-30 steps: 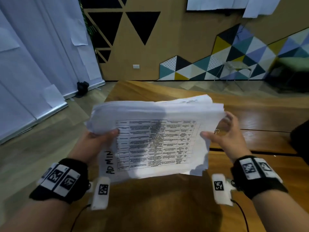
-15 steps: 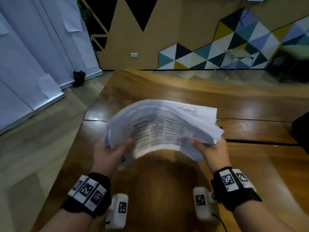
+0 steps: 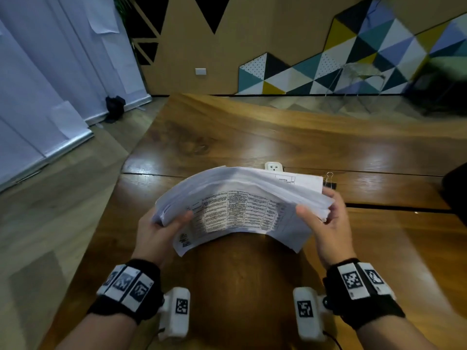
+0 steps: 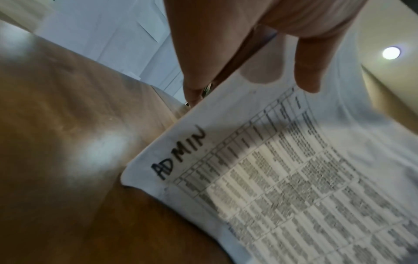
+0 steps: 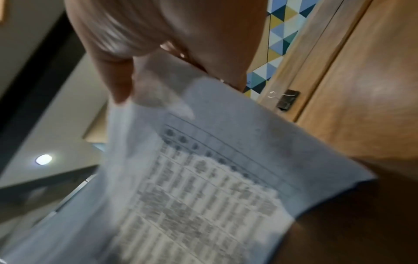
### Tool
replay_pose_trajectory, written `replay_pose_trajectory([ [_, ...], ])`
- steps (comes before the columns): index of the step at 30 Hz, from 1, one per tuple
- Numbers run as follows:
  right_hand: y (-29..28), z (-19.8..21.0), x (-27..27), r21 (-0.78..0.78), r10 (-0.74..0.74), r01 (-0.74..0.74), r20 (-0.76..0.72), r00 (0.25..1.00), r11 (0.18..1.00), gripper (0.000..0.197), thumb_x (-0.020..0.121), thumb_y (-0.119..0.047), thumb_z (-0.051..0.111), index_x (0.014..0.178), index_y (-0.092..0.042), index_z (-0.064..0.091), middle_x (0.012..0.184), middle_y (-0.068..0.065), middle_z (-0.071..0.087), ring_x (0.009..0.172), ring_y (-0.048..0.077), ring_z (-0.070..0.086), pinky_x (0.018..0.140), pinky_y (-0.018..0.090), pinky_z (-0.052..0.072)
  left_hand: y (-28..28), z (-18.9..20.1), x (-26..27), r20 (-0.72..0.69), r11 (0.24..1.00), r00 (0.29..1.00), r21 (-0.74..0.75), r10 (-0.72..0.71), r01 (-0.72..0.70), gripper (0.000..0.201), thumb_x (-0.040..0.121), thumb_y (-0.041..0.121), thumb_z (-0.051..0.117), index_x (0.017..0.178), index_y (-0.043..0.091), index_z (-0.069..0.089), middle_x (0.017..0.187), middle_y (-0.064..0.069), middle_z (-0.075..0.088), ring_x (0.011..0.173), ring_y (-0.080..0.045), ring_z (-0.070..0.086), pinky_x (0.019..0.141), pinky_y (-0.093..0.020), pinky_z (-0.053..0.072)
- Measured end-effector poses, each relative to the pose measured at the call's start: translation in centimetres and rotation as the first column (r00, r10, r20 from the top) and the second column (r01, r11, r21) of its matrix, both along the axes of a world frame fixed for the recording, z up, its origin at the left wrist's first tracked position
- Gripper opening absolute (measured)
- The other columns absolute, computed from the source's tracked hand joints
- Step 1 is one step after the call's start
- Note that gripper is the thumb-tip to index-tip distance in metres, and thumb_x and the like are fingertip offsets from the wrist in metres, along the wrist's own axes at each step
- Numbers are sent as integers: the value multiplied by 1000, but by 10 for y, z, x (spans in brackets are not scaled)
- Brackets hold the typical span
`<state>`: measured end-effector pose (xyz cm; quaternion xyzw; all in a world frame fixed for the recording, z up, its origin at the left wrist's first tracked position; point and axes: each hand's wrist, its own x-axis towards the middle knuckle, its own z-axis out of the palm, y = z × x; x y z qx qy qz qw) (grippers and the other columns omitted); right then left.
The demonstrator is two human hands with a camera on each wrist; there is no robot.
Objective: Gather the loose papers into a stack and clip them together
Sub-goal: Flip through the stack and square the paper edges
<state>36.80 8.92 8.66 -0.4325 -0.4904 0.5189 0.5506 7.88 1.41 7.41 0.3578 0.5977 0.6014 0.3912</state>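
Note:
A thick stack of white printed papers point(image 3: 240, 198) arches upward over the wooden table point(image 3: 252, 137), held at both ends. My left hand point(image 3: 161, 226) grips its left end, thumb on the printed top sheet. My right hand point(image 3: 326, 218) grips the right end, thumb on top, fingers behind. The top sheet carries a table of text and the handwritten word ADMIN point(image 4: 178, 151). A black binder clip point(image 3: 329, 183) lies on the table just beyond my right hand, also seen as the clip point(image 5: 288, 101) in the right wrist view.
A white power socket point(image 3: 274, 167) is set into the table just beyond the stack. A dark object point(image 3: 457, 190) sits at the table's right edge. The table's left edge drops to the floor point(image 3: 63, 198).
The stack has come down from in front of me toward the table and bowed upward. Both hands moved lower and closer together, still holding the ends.

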Motion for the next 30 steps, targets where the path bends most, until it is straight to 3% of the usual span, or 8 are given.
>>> replay_pose_trajectory([
  [2,0,9,-3,39,-30,30,0,1000,999,28,76,-33,74,99,-43,61,107,-5,64,92,7,65,73,19,54,2,4,0,11,999,1000,34,-5,5,30,79,-1,69,106,13,68,92,2,78,87,-10,73,66,-20,57],
  [4,2,14,-7,53,-80,80,-4,997,995,16,86,-24,65,94,-38,63,100,-4,67,87,10,64,71,22,53,4,7,1,26,999,1000,53,-3,2,27,79,0,70,100,17,69,89,8,78,85,-8,73,66,-20,58],
  [8,6,19,-10,74,-143,142,13,990,987,19,92,-9,58,84,-25,63,88,-1,66,74,4,63,62,18,51,6,8,2,49,996,999,85,-9,5,26,70,14,74,95,18,71,89,4,78,86,-13,74,69,-24,59],
  [13,6,15,-8,89,-190,185,51,981,979,36,88,0,59,73,-33,60,82,2,60,72,14,58,61,27,52,8,6,1,26,995,1000,96,6,-9,22,67,33,81,88,29,76,93,4,78,90,-13,72,74,-28,56],
  [18,4,14,-7,65,-195,193,30,980,979,35,81,12,57,67,-19,52,86,-7,57,70,-7,56,65,17,48,10,13,5,39,996,998,64,57,-60,33,61,50,74,83,25,75,84,4,78,81,-10,72,74,-36,53],
  [22,2,13,-11,49,-231,229,31,973,972,20,82,-28,60,62,-29,55,77,-11,61,76,12,56,68,26,47,16,16,6,101,986,984,69,144,-151,57,69,66,67,73,9,69,87,-22,66,80,-32,60,75,-47,46],
  [24,1,15,-16,48,-277,273,90,957,961,26,86,-37,58,62,-29,51,73,-5,57,74,18,53,66,28,45,18,18,9,130,980,974,51,186,-193,80,60,77,69,78,-1,62,84,-21,59,78,-32,55,72,-46,44],
  [30,8,18,-23,50,-384,381,115,916,923,30,88,-10,58,64,-21,45,71,-3,50,73,14,50,75,28,46,26,18,12,276,951,912,-28,302,-306,45,65,56,73,67,12,67,69,-10,64,73,-27,59,68,-39,47],
])
